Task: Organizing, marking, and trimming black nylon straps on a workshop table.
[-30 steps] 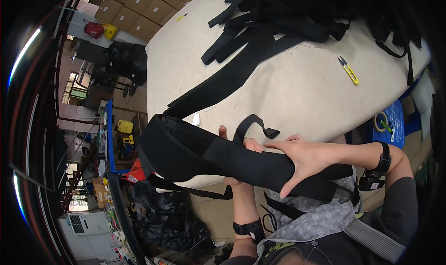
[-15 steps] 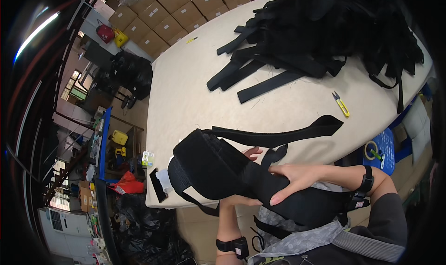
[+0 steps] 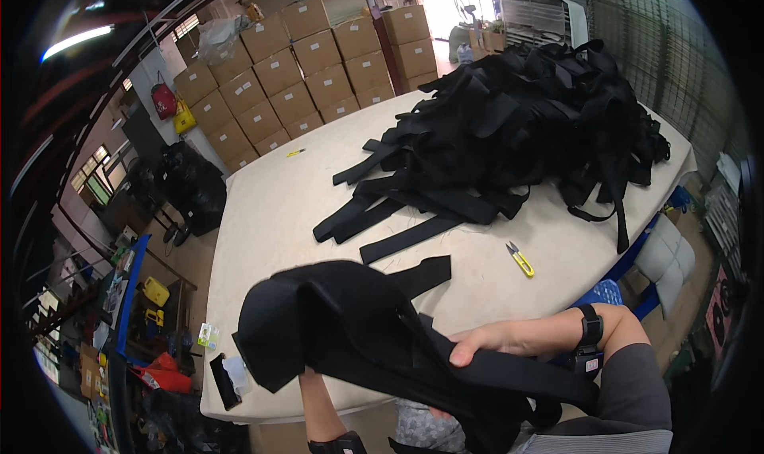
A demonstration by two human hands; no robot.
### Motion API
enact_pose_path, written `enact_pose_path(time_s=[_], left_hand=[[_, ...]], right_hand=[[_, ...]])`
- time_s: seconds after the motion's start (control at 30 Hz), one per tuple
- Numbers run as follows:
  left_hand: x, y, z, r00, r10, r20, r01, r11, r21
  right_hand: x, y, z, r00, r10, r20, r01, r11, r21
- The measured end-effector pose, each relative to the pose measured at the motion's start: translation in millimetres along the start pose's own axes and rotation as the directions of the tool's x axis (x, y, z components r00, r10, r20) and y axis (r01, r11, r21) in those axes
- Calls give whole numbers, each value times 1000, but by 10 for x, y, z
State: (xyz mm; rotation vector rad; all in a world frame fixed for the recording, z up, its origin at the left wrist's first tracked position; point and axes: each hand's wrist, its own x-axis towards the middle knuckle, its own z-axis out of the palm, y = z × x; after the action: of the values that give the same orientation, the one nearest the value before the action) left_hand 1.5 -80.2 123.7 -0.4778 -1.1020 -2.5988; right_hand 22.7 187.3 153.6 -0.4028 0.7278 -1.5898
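Black cloth (image 3: 358, 319): in our hold above the table's (image 3: 270, 223) near edge; its broad part now covers left fingers that showed a moment ago, leaving half our handling unseen.
Right hand (image 3: 481, 341): thumb closed over cloth, other fingers mostly hidden.
Left hand: behind cloth; we can't tell its grip.

A plain dark grey sleeve (image 3: 639, 392) covers the right upper arm. Between the sleeve and the bare right hand (image 3: 481, 342) sits a black strap (image 3: 590, 323), with a black boxy module (image 3: 583, 357) bearing a pale label. Just below the sleeve runs a finely ribbed grey band (image 3: 609, 443); left of the sleeve shows patterned grey cloth (image 3: 423, 428), and farther left, a black band (image 3: 336, 444) on the left forearm.
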Motion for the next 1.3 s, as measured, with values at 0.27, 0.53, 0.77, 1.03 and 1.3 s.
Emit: enact_pose_path(time_s=[0.27, 0.53, 0.77, 1.03, 1.3], left_hand=[[503, 821, 688, 974, -108, 201, 4, 889, 458], [780, 1385, 636, 965, -163, 205, -201, 40, 979], [338, 452, 640, 851, -248, 463, -281, 529, 801], [129, 336, 1001, 930, -116, 348, -363, -142, 921], [382, 291, 635, 947, -40, 317, -307, 170, 937]], right_hand=[[-49, 60, 95, 998, 0, 63, -3, 999, 44], [-506, -489, 122, 980, -171, -102, 106, 883, -458], [-291, -630, 138, 771, -629, 99, 590, 649, -480], [-40, -179, -334, 676, -737, 5, 731, 669, -136], [-16, -178, -332, 586, -755, -293, 750, 643, -156]])
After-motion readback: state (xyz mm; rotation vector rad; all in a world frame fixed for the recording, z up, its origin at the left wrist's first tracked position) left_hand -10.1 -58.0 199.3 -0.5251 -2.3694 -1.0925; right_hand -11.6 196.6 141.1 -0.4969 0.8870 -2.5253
